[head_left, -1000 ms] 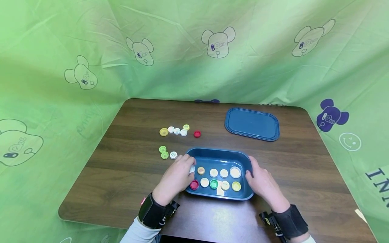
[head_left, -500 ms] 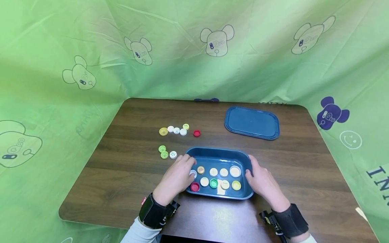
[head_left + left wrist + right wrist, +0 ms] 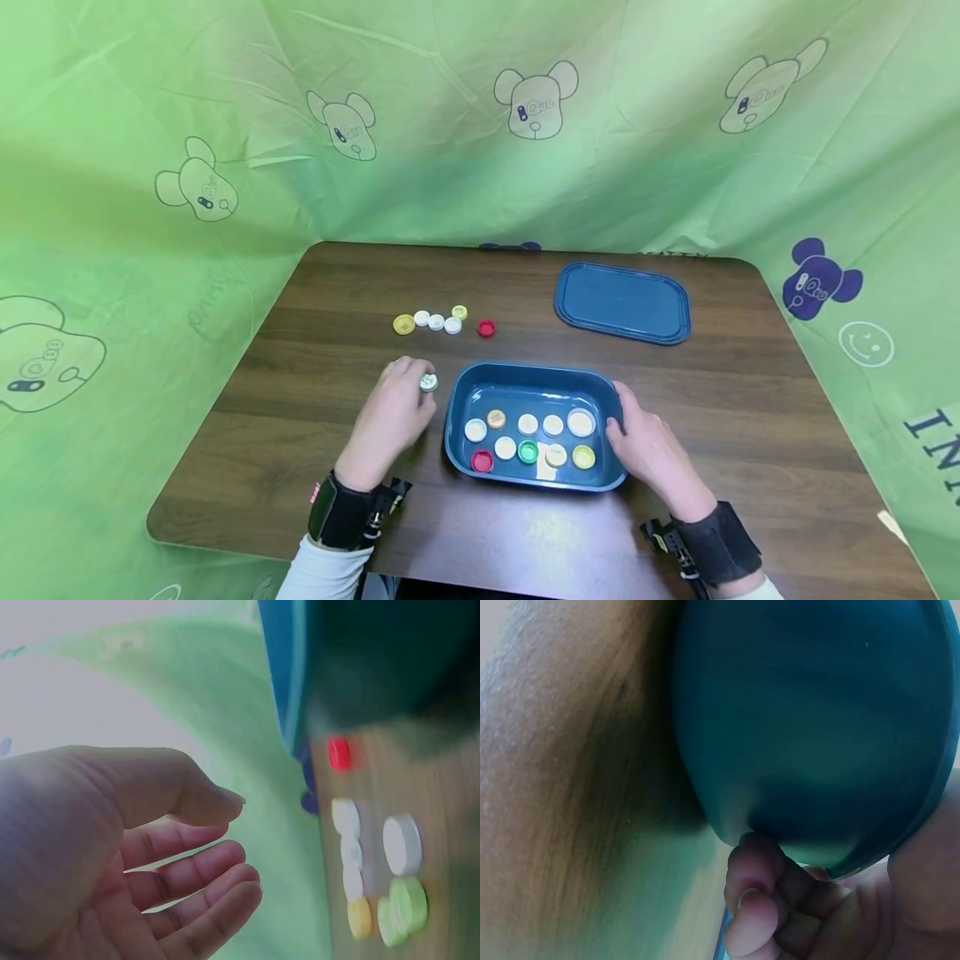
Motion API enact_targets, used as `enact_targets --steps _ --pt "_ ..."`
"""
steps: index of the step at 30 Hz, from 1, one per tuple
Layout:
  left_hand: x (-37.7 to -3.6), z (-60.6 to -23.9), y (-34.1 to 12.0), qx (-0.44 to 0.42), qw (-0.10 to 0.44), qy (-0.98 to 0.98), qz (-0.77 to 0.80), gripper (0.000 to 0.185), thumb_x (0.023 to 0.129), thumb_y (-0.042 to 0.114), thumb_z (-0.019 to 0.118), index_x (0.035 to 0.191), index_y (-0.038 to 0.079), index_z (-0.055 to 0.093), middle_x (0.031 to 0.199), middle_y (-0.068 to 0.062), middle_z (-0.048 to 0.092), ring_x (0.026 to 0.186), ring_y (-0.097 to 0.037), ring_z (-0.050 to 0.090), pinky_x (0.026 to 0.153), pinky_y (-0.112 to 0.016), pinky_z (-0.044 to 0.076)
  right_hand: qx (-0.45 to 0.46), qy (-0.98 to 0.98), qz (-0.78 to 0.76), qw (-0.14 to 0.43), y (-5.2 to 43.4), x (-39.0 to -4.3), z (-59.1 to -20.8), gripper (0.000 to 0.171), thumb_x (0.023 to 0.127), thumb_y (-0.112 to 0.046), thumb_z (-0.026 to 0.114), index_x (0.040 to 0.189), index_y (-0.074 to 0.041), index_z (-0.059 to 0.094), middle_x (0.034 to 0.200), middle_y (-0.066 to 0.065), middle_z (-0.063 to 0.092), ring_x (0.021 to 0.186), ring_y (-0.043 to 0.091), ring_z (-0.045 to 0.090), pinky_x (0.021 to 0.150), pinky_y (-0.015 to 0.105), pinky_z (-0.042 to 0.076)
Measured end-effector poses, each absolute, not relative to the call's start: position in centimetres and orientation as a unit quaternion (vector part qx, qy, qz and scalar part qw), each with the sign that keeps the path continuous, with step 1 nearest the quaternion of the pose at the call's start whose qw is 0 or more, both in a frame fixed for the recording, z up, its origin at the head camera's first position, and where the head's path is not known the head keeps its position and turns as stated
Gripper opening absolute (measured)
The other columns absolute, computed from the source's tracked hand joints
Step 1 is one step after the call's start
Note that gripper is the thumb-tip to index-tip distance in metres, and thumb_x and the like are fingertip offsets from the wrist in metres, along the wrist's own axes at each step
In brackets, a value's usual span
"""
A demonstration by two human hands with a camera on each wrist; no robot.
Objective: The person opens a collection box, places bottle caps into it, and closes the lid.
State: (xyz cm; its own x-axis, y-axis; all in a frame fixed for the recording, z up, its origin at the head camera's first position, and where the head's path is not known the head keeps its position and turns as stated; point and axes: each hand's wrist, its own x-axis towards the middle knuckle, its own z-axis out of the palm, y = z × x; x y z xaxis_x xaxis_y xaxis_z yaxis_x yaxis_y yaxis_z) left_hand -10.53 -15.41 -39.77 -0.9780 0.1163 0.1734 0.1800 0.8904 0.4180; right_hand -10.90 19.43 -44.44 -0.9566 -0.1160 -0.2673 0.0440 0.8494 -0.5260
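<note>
The white bottle cap [image 3: 428,382] lies on the wooden table [image 3: 315,433] at about nine o'clock from the blue tray [image 3: 609,477], just beside its left end. In the left-wrist view it shows as the white disc [image 3: 403,844] above two green caps [image 3: 403,907].

The left hand [image 3: 392,412] is over this cap. In the head view its fingertips seem to reach it, but the wrist view shows the fingers [image 3: 196,879] loosely curled and the palm holding nothing, so the cap looks not yet pinched.

The green caps sit right against the white one and are hidden under the hand from above. A careless pinch could nudge them away, or catch two caps at once.

The right hand [image 3: 651,448] grips the tray's right end at three o'clock, fingers curled round the rim [image 3: 761,900]. If that hold slackens while the other hand works, the tray could slide on the smooth table and disturb the two rows of caps [image 3: 528,425] inside.

At eleven o'clock from the tray lies a row of yellow and white caps [image 3: 437,322] ending in a red cap [image 3: 486,328], well apart from the hand. The blue lid [image 3: 622,302] rests at one o'clock, clear of everything. Green printed cloth [image 3: 150,125] surrounds the table.
</note>
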Motion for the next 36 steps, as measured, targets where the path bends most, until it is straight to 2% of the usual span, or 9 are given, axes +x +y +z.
enact_targets --steps 8,13,18,25,36 --pt "-11.6 -41.6 -18.6 -0.046 0.04 -0.974 -0.216 0.03 0.082 -0.001 0.071 0.111 -0.002 0.064 0.102 -0.015 0.061 0.094 -0.03 0.052 0.08 -0.043 0.049 -0.018 0.952 -0.27 0.144 19.4 -10.9 -44.5 0.065 0.103 -0.018 0.051 0.158 -0.002 0.02 0.143 0.037 0.046 0.116 0.05 0.06 0.09 0.063 0.05" --pt "-12.5 -42.9 -19.0 -0.035 0.002 -0.978 -0.206 0.03 0.083 0.001 0.072 0.112 -0.002 0.064 0.099 -0.011 0.057 0.094 -0.03 0.051 0.081 -0.042 0.047 -0.016 0.952 -0.268 0.146 19.3 -10.9 -44.4 0.065 0.103 -0.018 0.051 0.158 -0.002 0.02 0.143 0.038 0.046 0.114 0.049 0.061 0.09 0.063 0.051" --pt "-13.4 -43.8 -18.8 -0.027 -0.025 -0.98 -0.195 0.032 0.085 0.003 0.072 0.115 -0.002 0.063 0.104 -0.012 0.058 0.098 -0.029 0.051 0.084 -0.042 0.048 -0.015 0.952 -0.267 0.147 19.3 -10.9 -44.4 0.065 0.103 -0.018 0.051 0.157 -0.002 0.02 0.143 0.038 0.046 0.114 0.048 0.061 0.09 0.063 0.051" --pt "-14.3 -44.1 -17.8 -0.058 -0.023 -0.983 -0.173 0.031 0.083 0.002 0.072 0.113 -0.002 0.065 0.104 -0.013 0.058 0.099 -0.03 0.051 0.087 -0.043 0.049 -0.012 0.954 -0.263 0.145 19.3 -10.9 -44.5 0.064 0.103 -0.018 0.051 0.157 -0.001 0.02 0.142 0.038 0.046 0.113 0.048 0.062 0.089 0.063 0.051" --pt "-15.3 -44.6 -16.3 -0.045 -0.049 -0.985 -0.157 0.037 0.087 0.006 0.072 0.122 0.0 0.064 0.116 -0.015 0.059 0.109 -0.031 0.052 0.096 -0.046 0.05 -0.012 0.954 -0.263 0.143 19.3 -10.8 -44.6 0.064 0.103 -0.018 0.051 0.157 -0.002 0.021 0.142 0.038 0.047 0.11 0.046 0.064 0.089 0.062 0.052"
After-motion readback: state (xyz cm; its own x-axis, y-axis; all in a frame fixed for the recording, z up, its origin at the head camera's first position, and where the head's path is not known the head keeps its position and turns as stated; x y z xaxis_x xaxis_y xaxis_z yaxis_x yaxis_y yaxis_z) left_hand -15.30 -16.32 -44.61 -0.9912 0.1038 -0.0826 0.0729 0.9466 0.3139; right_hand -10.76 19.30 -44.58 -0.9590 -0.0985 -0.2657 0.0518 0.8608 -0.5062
